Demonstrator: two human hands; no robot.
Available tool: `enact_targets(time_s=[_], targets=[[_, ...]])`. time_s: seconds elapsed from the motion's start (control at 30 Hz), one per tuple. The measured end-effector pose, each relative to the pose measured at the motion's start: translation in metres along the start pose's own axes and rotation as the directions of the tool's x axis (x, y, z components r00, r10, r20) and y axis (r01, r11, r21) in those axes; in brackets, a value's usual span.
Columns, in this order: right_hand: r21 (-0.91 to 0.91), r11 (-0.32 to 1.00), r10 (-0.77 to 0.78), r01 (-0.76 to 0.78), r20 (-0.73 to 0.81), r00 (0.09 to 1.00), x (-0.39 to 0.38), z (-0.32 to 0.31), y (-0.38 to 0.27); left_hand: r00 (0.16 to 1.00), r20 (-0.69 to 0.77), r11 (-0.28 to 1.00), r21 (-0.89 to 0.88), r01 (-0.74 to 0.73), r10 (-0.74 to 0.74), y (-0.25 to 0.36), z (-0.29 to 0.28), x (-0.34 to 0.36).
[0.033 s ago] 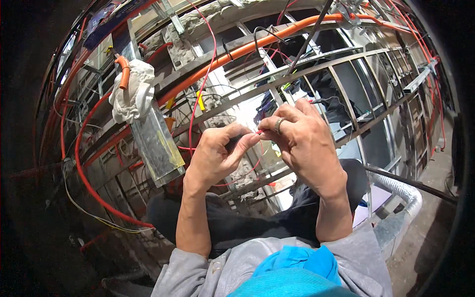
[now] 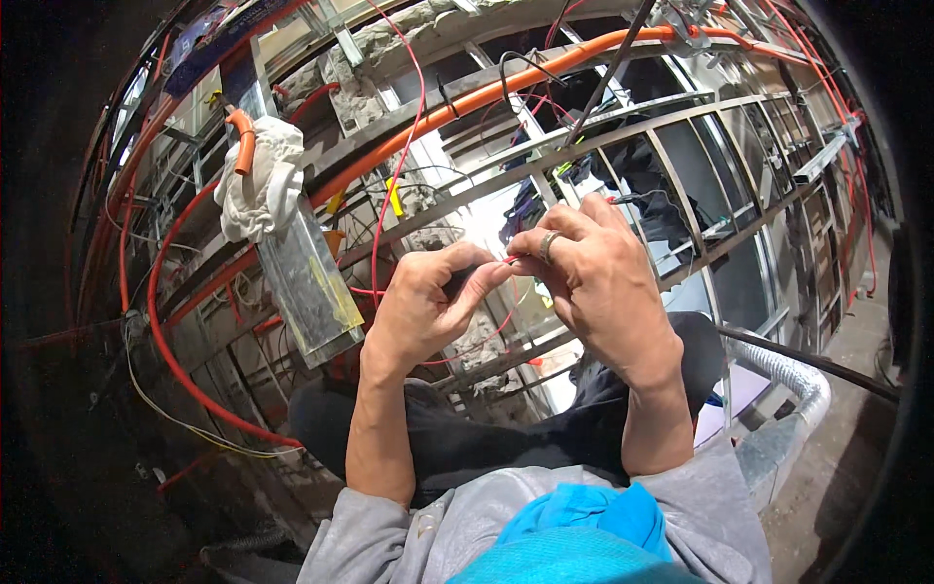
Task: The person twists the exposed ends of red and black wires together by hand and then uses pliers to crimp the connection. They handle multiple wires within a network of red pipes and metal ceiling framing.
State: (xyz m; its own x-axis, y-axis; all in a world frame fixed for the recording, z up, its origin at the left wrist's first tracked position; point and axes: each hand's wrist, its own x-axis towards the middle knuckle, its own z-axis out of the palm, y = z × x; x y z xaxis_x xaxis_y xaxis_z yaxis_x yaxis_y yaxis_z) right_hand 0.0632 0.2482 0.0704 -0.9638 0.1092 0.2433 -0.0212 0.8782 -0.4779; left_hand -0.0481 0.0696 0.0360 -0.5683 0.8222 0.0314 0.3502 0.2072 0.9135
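Note:
My left hand (image 2: 428, 307) is closed, thumb and fingers pinching a thin red wire (image 2: 509, 260). From the other side my right hand (image 2: 598, 282), with a ring on one finger, pinches the same wire, so the two sets of fingertips nearly meet. Only a short piece of the wire shows between them; its end is hidden by the fingers. Just beyond the right knuckles is a small dark item (image 2: 628, 199) with a red tip, and I cannot tell whether that hand holds it.
A metal box channel (image 2: 306, 282) lies left of my hands, with a white cloth (image 2: 263, 180) and orange conduit piece (image 2: 244, 141) on it. A long orange conduit (image 2: 545, 73) crosses behind. Metal framing (image 2: 671, 175) stretches beyond; a silver flexible duct (image 2: 793, 375) runs at right.

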Motion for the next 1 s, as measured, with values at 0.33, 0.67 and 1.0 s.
enact_targets(time_s=[0.33,0.67,1.0], targets=[[0.088,0.994,0.063,-0.064,0.018,0.998,-0.002,0.003,0.005,1.000,-0.005,0.999,-0.035,-0.024,0.024,-0.012,0.002,-0.002],[-0.024,0.994,0.106,-0.106,-0.009,0.994,-0.003,-0.005,0.009,0.999,-0.022,0.999,-0.014,-0.047,0.047,-0.008,0.002,0.004],[0.040,0.997,0.067,-0.066,-0.026,0.997,0.001,-0.002,0.007,0.995,-0.030,0.995,0.028,-0.096,0.097,-0.026,0.003,0.005]])
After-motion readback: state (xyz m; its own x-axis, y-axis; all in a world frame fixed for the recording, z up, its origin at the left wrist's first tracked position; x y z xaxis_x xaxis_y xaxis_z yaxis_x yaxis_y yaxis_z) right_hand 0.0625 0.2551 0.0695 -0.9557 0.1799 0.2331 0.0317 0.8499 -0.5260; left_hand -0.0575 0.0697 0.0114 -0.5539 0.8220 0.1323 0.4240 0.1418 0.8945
